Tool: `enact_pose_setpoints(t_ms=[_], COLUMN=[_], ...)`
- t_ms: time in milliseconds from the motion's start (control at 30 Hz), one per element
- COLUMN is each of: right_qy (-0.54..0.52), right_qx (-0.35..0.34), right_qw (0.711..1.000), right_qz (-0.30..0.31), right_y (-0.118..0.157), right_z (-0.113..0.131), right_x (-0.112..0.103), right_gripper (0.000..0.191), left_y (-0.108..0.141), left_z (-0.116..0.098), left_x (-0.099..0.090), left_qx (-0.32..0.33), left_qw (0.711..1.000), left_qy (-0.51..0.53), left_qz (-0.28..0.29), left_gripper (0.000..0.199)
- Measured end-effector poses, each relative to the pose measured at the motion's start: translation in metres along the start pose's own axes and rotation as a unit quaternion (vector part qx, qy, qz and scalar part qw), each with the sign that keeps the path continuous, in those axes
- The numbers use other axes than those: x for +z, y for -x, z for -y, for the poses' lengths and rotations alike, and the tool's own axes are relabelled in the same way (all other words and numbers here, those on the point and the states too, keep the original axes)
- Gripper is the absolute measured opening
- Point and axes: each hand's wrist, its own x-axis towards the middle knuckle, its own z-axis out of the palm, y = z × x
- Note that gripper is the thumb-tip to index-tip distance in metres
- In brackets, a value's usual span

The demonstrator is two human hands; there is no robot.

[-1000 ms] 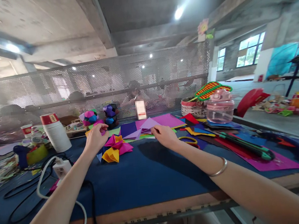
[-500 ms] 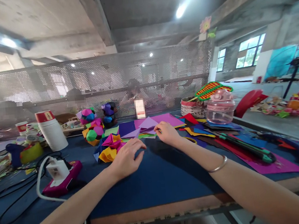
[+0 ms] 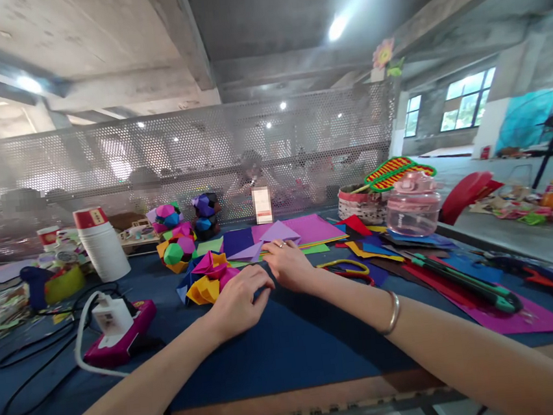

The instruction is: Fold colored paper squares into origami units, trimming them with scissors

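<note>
My right hand (image 3: 289, 265) reaches over the near edge of a pile of coloured paper. Its bent fingers are at a folded lilac paper sheet (image 3: 281, 231); whether they touch it I cannot tell, and the thumb is partly hidden. A ring is on one finger and a silver bangle (image 3: 394, 312) on the wrist. My left hand (image 3: 243, 299) hovers low over the dark blue table mat (image 3: 271, 358), loosely curved, thumb apart from the fingers, holding nothing. Just left of it lies a cluster of folded paper units (image 3: 205, 279) in yellow, pink and blue.
Paper polyhedron balls (image 3: 175, 250) and stacked paper cups (image 3: 104, 247) stand to the left, with a purple power strip (image 3: 122, 336) and cables. Yellow-handled scissors (image 3: 345, 267), a green-black cutter knife (image 3: 470, 283) and a pink water bottle (image 3: 413, 207) are on the right.
My right hand has moved left along the paper pile, closer to my left hand, uncovering the scissors. The left hand stays nearly in place. The view has shifted slightly.
</note>
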Motion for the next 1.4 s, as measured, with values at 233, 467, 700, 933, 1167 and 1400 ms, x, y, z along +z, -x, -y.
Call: enact_pose_setpoints(t_ms=[233,467,700,933,1167,1400], right_qy=[-0.018,-0.103,-0.243,-0.327,-0.340,-0.349], right_qx=[-0.070,0.032,0.077,0.000,-0.070,0.021], right_qw=[0.997,0.989,0.942,0.919,0.917,0.909], right_qz=[0.032,-0.098,-0.216,-0.222,-0.194,-0.226], right_y=[-0.028,-0.043,-0.016,0.034,0.042,0.038], right_z=[0.011,0.007,-0.006,0.015,0.030,0.010], right_x=[0.019,0.006,-0.035,-0.038,-0.042,-0.037], right_gripper=[0.033,0.037,0.019,0.033,0.033,0.027], left_y=[0.001,0.001,-0.005,-0.008,-0.010,-0.009], left_z=[0.000,0.001,0.017,0.004,-0.007,-0.005], left_x=[-0.002,-0.004,-0.001,-0.003,-0.009,-0.010], left_qx=[-0.011,-0.063,-0.280,-0.322,-0.350,-0.368], left_qw=[1.000,0.995,0.908,0.801,0.767,0.774], left_qy=[0.008,0.076,0.278,0.485,0.525,0.506], left_qz=[0.011,-0.008,-0.141,-0.144,-0.114,-0.096], left_gripper=[0.008,0.013,0.029,0.033,0.024,0.022])
